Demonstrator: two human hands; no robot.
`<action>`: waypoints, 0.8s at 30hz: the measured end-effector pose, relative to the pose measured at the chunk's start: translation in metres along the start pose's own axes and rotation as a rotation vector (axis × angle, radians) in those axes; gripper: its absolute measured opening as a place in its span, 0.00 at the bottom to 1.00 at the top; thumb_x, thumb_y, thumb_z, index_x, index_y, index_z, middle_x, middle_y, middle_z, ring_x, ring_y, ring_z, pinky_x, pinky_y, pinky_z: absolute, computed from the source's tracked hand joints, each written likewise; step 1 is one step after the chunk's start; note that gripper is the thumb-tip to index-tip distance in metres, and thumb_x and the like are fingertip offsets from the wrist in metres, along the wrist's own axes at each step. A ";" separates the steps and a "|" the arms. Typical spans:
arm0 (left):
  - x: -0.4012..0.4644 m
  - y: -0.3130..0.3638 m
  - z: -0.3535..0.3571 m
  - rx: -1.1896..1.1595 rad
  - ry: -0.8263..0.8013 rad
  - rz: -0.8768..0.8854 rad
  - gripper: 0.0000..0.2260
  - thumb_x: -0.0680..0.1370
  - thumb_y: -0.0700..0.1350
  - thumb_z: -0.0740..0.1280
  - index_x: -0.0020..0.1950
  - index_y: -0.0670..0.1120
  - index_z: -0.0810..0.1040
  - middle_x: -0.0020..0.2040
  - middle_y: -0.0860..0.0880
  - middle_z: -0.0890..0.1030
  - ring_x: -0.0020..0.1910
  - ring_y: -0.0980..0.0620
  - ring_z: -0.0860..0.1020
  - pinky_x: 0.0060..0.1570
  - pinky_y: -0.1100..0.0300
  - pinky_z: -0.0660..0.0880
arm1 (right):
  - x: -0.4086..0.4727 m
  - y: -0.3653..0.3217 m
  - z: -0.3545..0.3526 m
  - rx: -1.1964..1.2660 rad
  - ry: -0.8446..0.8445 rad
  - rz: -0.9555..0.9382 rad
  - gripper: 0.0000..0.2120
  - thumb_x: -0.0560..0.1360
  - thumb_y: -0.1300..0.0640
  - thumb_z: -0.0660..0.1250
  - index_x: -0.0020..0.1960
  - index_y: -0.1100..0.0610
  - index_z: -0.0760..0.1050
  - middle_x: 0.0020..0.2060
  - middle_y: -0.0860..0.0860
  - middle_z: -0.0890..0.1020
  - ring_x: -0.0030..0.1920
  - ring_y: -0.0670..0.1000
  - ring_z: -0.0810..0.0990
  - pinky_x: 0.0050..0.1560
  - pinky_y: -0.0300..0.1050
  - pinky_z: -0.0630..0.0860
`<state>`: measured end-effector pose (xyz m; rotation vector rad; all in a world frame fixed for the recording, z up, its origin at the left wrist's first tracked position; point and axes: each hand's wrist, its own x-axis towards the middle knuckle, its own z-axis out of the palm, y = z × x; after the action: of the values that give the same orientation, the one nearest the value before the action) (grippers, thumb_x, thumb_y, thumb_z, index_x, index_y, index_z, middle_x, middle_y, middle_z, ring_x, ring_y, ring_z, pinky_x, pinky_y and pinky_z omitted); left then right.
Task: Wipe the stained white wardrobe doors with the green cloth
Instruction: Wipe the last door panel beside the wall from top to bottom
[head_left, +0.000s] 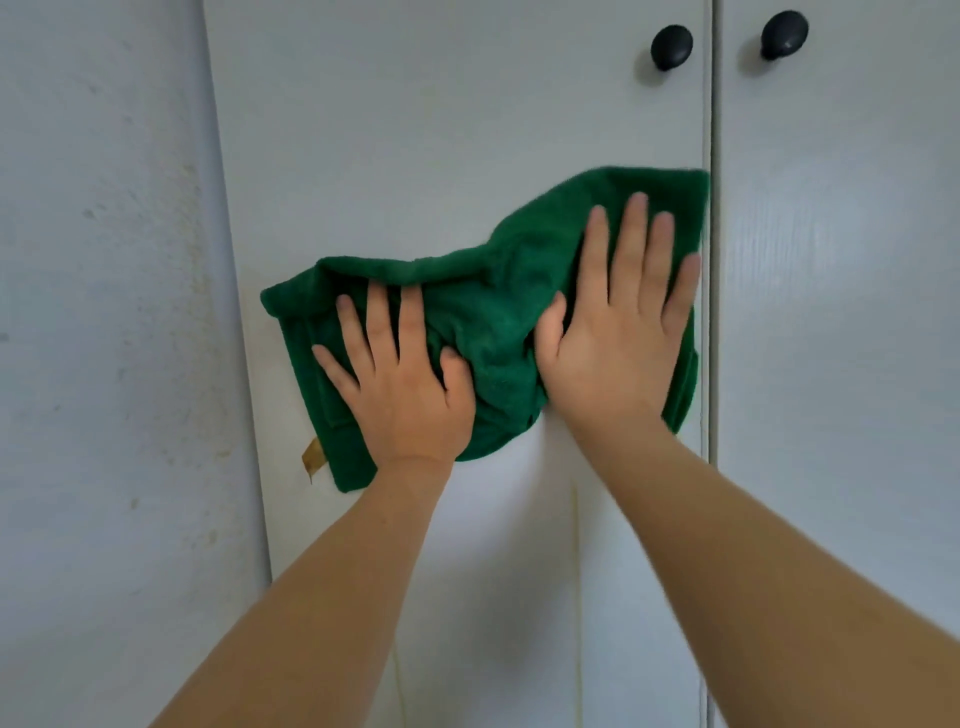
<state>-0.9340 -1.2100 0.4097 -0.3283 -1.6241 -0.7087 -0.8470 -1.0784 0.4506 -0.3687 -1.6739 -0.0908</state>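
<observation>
A rumpled green cloth (483, 322) lies spread against the left white wardrobe door (441, 119). My left hand (400, 379) presses flat on the cloth's lower left part, fingers straight and spread. My right hand (618, 317) presses flat on its right part, fingertips pointing up, close to the door's right edge. Faint yellowish drip streaks (575, 519) run down the door below the cloth. A small tan tag (313, 457) sticks out at the cloth's lower left corner.
The right wardrobe door (841, 260) meets the left one at a vertical gap (710, 130). Each door carries a round black knob (671, 47), the second knob (783, 34) on the right door. A speckled white wall (104, 312) stands to the left.
</observation>
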 end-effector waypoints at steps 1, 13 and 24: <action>0.000 0.000 0.000 -0.002 -0.005 -0.003 0.30 0.77 0.52 0.55 0.80 0.49 0.60 0.81 0.45 0.60 0.81 0.39 0.53 0.75 0.30 0.47 | -0.003 -0.008 0.001 0.024 -0.002 0.099 0.33 0.78 0.48 0.50 0.81 0.57 0.50 0.80 0.58 0.50 0.79 0.59 0.47 0.77 0.61 0.42; 0.000 -0.003 0.002 -0.007 -0.010 -0.001 0.27 0.77 0.51 0.55 0.76 0.45 0.68 0.80 0.44 0.62 0.81 0.39 0.54 0.75 0.30 0.47 | 0.011 0.027 -0.003 -0.097 -0.074 -0.657 0.31 0.82 0.44 0.47 0.80 0.60 0.56 0.79 0.60 0.56 0.79 0.60 0.52 0.76 0.63 0.51; -0.002 0.001 -0.001 -0.075 0.049 -0.392 0.32 0.74 0.54 0.50 0.80 0.51 0.62 0.80 0.49 0.61 0.80 0.43 0.55 0.75 0.30 0.46 | -0.019 -0.007 0.003 -0.034 -0.037 -0.065 0.34 0.78 0.48 0.52 0.81 0.58 0.51 0.79 0.60 0.52 0.79 0.62 0.49 0.77 0.64 0.44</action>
<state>-0.9323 -1.2089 0.4079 -0.0420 -1.6344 -1.0672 -0.8503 -1.0879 0.4327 -0.3434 -1.7231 -0.1615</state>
